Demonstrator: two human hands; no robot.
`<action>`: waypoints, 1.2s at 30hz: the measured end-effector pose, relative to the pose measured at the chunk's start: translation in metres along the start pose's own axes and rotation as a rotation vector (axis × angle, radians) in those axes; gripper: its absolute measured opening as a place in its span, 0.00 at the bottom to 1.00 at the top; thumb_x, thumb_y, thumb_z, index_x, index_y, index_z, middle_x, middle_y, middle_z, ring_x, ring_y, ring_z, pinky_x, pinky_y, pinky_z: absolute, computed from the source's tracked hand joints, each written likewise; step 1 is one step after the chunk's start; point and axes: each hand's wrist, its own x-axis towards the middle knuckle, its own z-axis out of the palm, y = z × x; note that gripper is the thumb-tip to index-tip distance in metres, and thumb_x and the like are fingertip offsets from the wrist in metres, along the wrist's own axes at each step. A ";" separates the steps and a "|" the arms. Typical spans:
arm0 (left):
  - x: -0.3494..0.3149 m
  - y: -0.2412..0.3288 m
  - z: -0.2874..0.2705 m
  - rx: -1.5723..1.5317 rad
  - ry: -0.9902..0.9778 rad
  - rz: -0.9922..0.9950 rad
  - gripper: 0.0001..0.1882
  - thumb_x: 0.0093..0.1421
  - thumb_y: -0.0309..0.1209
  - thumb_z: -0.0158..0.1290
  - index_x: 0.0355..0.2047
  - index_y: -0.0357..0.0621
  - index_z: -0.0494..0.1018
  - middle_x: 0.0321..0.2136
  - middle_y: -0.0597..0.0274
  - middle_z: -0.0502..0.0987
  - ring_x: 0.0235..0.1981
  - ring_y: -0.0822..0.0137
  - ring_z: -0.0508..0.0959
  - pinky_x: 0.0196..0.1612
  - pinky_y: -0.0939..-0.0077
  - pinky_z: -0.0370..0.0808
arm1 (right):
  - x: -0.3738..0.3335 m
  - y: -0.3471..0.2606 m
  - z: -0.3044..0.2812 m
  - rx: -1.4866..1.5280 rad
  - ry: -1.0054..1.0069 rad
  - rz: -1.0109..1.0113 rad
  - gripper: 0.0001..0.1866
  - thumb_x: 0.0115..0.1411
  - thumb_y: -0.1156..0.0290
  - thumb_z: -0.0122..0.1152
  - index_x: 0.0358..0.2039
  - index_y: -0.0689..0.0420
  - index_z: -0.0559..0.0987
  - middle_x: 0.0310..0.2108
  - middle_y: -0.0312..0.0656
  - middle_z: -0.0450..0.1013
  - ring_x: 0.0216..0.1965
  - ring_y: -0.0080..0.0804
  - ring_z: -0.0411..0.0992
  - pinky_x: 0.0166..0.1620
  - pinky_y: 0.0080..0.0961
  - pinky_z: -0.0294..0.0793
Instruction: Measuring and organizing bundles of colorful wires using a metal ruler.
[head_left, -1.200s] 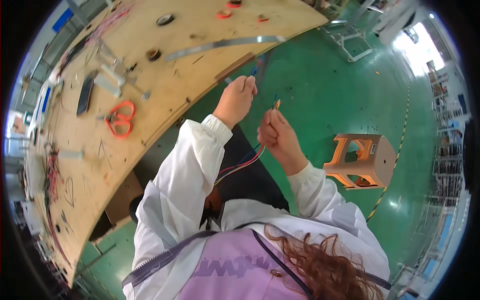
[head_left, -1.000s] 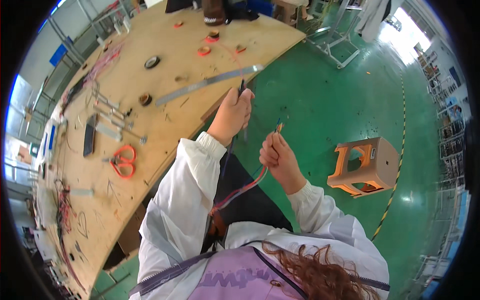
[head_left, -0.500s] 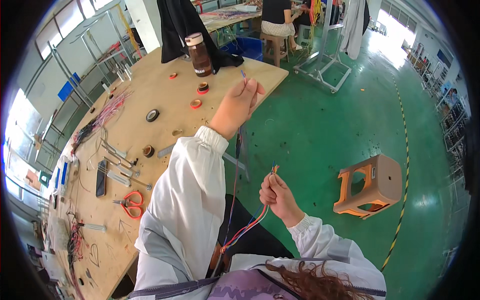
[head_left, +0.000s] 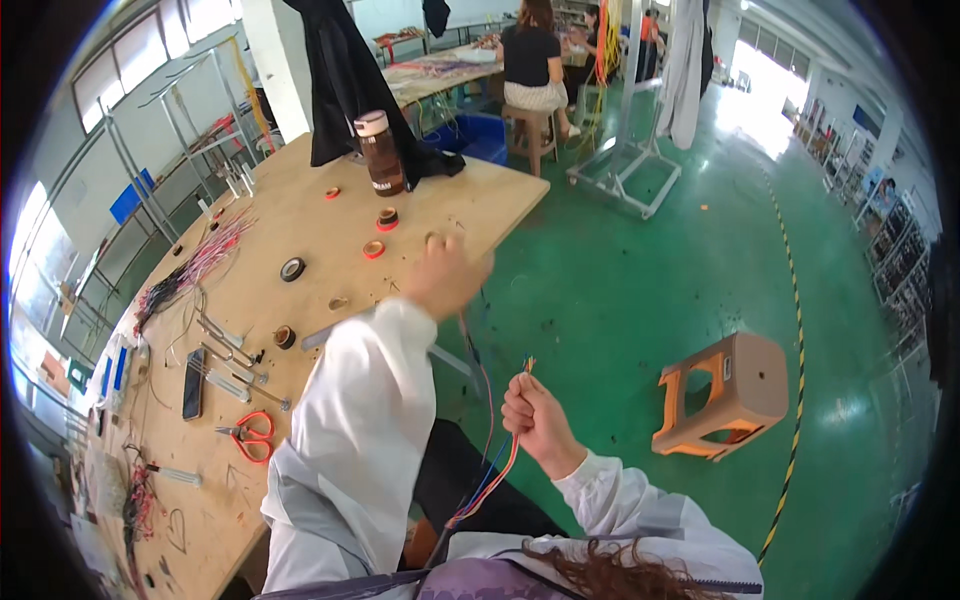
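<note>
Gripping a bundle of thin wires (head_left: pixel 497 470), my right hand (head_left: pixel 535 418) is closed in a fist, with the stripped ends poking up above the knuckles and the rest trailing down toward my lap. My left hand (head_left: pixel 447 272) is stretched out over the edge of the bench (head_left: pixel 300 225); it is blurred, so I cannot tell whether it pinches anything, though one wire (head_left: pixel 478 365) seems to run down from it. Beyond it lie tape rolls (head_left: pixel 374 249), a bottle (head_left: pixel 379 153) and scissors (head_left: pixel 252 436). I judge one wire is being drawn out of the bundle. Next calls for holding the fist firm while the left pulls straight.
</note>
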 end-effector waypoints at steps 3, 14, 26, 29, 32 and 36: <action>-0.082 0.063 -0.003 -0.147 0.246 0.036 0.22 0.52 0.35 0.52 0.42 0.35 0.60 0.36 0.47 0.65 0.39 0.49 0.68 0.41 0.62 0.69 | 0.002 -0.002 -0.015 0.002 0.084 -0.066 0.13 0.63 0.61 0.41 0.23 0.52 0.65 0.11 0.25 0.47 0.12 0.14 0.43 0.15 0.14 0.42; -0.227 0.091 0.028 -1.637 -0.319 -0.721 0.13 0.62 0.33 0.41 0.38 0.34 0.63 0.31 0.63 0.70 0.33 0.73 0.70 0.35 0.79 0.68 | 0.000 0.041 0.045 -0.119 -0.046 -0.154 0.16 0.62 0.58 0.43 0.21 0.52 0.62 0.11 0.26 0.48 0.12 0.14 0.43 0.16 0.14 0.43; -0.296 0.082 0.004 -0.889 0.027 -0.604 0.10 0.58 0.31 0.46 0.26 0.36 0.71 0.16 0.54 0.71 0.17 0.64 0.70 0.25 0.76 0.67 | 0.002 0.058 0.035 -0.098 -0.116 0.015 0.13 0.62 0.61 0.44 0.24 0.54 0.66 0.11 0.25 0.46 0.12 0.14 0.43 0.16 0.15 0.42; -0.334 0.068 0.004 -0.979 0.035 -0.582 0.11 0.59 0.31 0.45 0.25 0.37 0.71 0.16 0.55 0.70 0.18 0.63 0.70 0.25 0.74 0.67 | 0.004 0.066 0.020 -0.052 -0.103 0.052 0.12 0.62 0.64 0.44 0.23 0.55 0.66 0.11 0.25 0.46 0.12 0.14 0.42 0.16 0.14 0.42; -0.351 0.071 -0.021 -0.825 -0.143 -0.611 0.08 0.55 0.27 0.47 0.21 0.37 0.70 0.16 0.53 0.70 0.19 0.53 0.71 0.24 0.69 0.67 | 0.000 0.072 0.022 -0.068 -0.065 0.096 0.12 0.62 0.65 0.44 0.23 0.56 0.65 0.12 0.25 0.46 0.12 0.14 0.42 0.16 0.14 0.42; -0.377 0.064 -0.013 -0.610 0.004 -0.450 0.06 0.44 0.18 0.46 0.14 0.40 0.67 0.18 0.53 0.70 0.21 0.53 0.72 0.25 0.65 0.68 | 0.009 0.087 0.007 -0.021 -0.024 0.154 0.12 0.62 0.65 0.44 0.22 0.53 0.66 0.12 0.26 0.46 0.12 0.15 0.42 0.16 0.14 0.42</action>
